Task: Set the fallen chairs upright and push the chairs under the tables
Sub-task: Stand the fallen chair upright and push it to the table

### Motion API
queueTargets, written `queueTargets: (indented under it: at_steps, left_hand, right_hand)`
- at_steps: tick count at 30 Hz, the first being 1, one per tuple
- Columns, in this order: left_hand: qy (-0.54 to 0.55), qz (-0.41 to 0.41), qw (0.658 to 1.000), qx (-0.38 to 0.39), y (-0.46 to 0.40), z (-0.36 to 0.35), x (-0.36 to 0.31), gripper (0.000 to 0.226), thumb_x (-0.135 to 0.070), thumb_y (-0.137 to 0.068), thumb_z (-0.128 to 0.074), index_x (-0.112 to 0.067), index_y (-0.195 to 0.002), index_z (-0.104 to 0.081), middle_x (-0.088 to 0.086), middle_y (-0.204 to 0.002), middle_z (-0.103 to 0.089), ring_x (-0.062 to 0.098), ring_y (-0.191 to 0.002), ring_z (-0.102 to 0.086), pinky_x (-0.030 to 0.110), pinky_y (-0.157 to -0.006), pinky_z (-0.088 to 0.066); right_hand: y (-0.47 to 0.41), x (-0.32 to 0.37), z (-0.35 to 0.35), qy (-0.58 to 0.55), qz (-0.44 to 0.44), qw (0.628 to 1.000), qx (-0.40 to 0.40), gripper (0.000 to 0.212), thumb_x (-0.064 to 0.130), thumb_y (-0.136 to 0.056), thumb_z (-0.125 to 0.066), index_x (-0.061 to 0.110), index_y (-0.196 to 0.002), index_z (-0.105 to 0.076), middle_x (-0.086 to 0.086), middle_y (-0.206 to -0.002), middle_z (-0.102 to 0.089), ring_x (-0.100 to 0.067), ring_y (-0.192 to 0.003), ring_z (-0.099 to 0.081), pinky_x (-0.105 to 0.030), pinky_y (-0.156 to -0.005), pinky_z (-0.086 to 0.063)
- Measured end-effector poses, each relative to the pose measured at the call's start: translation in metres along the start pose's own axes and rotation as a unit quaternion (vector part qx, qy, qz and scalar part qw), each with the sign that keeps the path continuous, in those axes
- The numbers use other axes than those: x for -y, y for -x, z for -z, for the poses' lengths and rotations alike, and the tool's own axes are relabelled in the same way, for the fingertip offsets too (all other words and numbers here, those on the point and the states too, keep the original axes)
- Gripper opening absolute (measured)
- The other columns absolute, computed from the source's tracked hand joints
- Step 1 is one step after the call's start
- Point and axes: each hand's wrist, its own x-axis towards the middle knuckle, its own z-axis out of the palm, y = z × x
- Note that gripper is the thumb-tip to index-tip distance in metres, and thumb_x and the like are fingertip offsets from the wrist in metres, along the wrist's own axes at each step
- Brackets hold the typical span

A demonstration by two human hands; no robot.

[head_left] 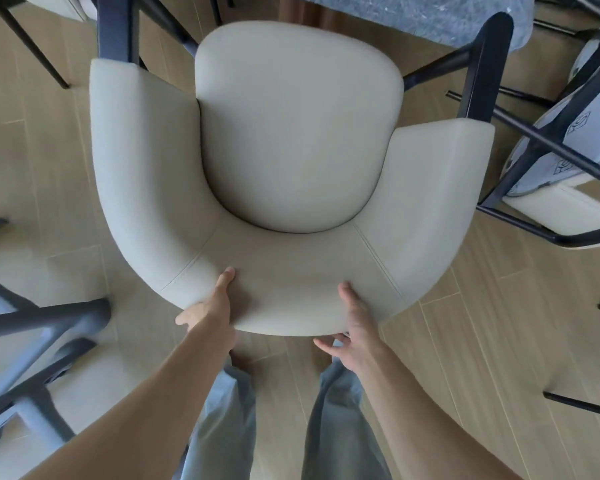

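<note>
A cream upholstered armchair (291, 133) with black legs stands upright right below me, its seat facing a grey stone tabletop (413, 12) at the top. My left hand (212, 306) grips the left part of the curved backrest, thumb on top and fingers wrapped behind. My right hand (354, 327) holds the backrest's right part the same way. A fallen chair (565, 161) lies on its side at the right, its patterned underside and black legs showing. Another fallen chair (32, 358) with dark legs lies at the lower left.
Light wood-look floor (482, 341) runs around the chairs. Black legs of another chair (28, 39) stand at the top left. Thin black legs (582, 407) poke in at the right edge. My legs in light jeans (336, 427) are behind the armchair.
</note>
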Motion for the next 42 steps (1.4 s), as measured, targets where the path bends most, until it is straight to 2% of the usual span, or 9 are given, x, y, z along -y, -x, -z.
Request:
queueTargets:
  at_steps: [4, 8, 13, 16, 20, 25, 29, 34, 42]
  left_hand:
    - [0.035, 0.003, 0.999, 0.011, 0.002, 0.000, -0.004, 0.124, -0.051, -0.031, -0.096, -0.015, -0.136, -0.041, 0.010, -0.124, -0.059, 0.037, -0.109, -0.061, 0.054, -0.093, -0.053]
    - [0.033, -0.026, 0.999, 0.033, -0.003, 0.004, 0.004, 0.112, -0.048, -0.040, -0.098, -0.014, -0.132, -0.045, 0.007, -0.120, -0.061, 0.033, -0.106, -0.063, 0.051, -0.095, -0.054]
    - [0.034, -0.062, 0.997, 0.040, -0.005, 0.013, 0.000, 0.100, -0.044, -0.039, -0.098, -0.015, -0.120, -0.047, 0.007, -0.114, -0.063, 0.031, -0.105, -0.065, 0.049, -0.096, -0.055]
    - [0.023, -0.074, 0.997, 0.030, -0.001, 0.020, -0.009, 0.104, -0.044, -0.041, -0.098, -0.014, -0.126, -0.046, 0.004, -0.106, -0.062, 0.030, -0.103, -0.064, 0.046, -0.097, -0.054]
    - [0.028, -0.066, 0.997, 0.026, 0.016, 0.023, -0.017, 0.104, -0.042, -0.040, -0.099, -0.017, -0.123, -0.042, -0.001, -0.092, -0.055, 0.023, -0.085, -0.062, 0.048, -0.092, -0.057]
    - [0.034, -0.051, 0.998, 0.008, 0.038, 0.011, -0.028, 0.120, -0.047, -0.035, -0.096, -0.016, -0.134, -0.036, 0.002, -0.103, -0.056, 0.032, -0.102, -0.060, 0.050, -0.094, -0.054]
    - [0.019, -0.071, 0.997, -0.025, 0.041, -0.004, -0.038, 0.119, -0.053, -0.045, -0.093, -0.014, -0.138, -0.031, 0.004, -0.107, -0.053, 0.031, -0.099, -0.054, 0.040, -0.086, -0.049]
    - [-0.010, -0.088, 0.994, -0.064, 0.042, -0.007, -0.031, 0.100, -0.055, -0.053, -0.087, -0.014, -0.128, -0.035, 0.006, -0.109, -0.049, 0.031, -0.094, -0.050, 0.039, -0.086, -0.047]
    - [-0.010, -0.118, 0.991, -0.069, 0.044, -0.004, -0.052, 0.085, -0.049, -0.055, -0.086, -0.019, -0.112, -0.030, 0.006, -0.104, -0.050, 0.029, -0.092, -0.051, 0.037, -0.078, -0.045]
  right_hand:
    - [0.003, 0.013, 0.004, -0.120, 0.067, 0.990, -0.020, 0.047, 0.043, -0.066, -0.087, 0.025, -0.105, -0.068, -0.002, -0.110, -0.072, -0.023, -0.095, -0.067, -0.043, -0.060, -0.057]
    - [0.006, 0.012, 0.009, -0.113, 0.078, 0.990, -0.023, 0.045, 0.035, -0.073, -0.086, 0.022, -0.110, -0.065, 0.005, -0.099, -0.072, -0.013, -0.085, -0.065, -0.032, -0.045, -0.051]
    - [0.010, 0.002, 0.006, -0.121, 0.071, 0.990, -0.032, 0.034, 0.033, -0.071, -0.088, 0.025, -0.095, -0.066, 0.004, -0.096, -0.073, -0.016, -0.084, -0.068, -0.038, -0.053, -0.057]
    - [0.017, -0.006, 0.003, -0.128, 0.066, 0.989, -0.035, 0.037, 0.034, -0.069, -0.090, 0.024, -0.097, -0.069, 0.002, -0.099, -0.075, -0.023, -0.092, -0.071, -0.055, -0.073, -0.060]
    - [0.032, 0.002, 0.003, -0.119, 0.065, 0.990, -0.050, 0.037, 0.037, -0.070, -0.089, 0.026, -0.094, -0.063, 0.000, -0.106, -0.072, -0.025, -0.095, -0.067, -0.060, -0.085, -0.055]
    - [0.046, 0.031, 0.001, -0.109, 0.057, 0.992, -0.041, 0.046, 0.032, -0.074, -0.087, 0.021, -0.112, -0.062, -0.004, -0.106, -0.069, -0.023, -0.082, -0.063, -0.046, -0.051, -0.058]
    - [0.048, 0.044, -0.009, -0.112, 0.055, 0.992, -0.027, 0.044, 0.029, -0.078, -0.084, 0.019, -0.114, -0.062, -0.008, -0.109, -0.069, -0.028, -0.085, -0.066, -0.048, -0.043, -0.056]
    - [0.043, 0.038, -0.009, -0.108, 0.053, 0.991, -0.055, 0.042, 0.035, -0.073, -0.087, 0.024, -0.106, -0.063, -0.003, -0.113, -0.068, -0.029, -0.095, -0.066, -0.066, -0.082, -0.054]
    - [0.050, 0.026, -0.017, -0.118, 0.016, 0.990, -0.073, 0.039, 0.038, -0.070, -0.088, 0.023, -0.090, -0.058, -0.008, -0.112, -0.067, -0.035, -0.094, -0.067, -0.073, -0.069, -0.052]
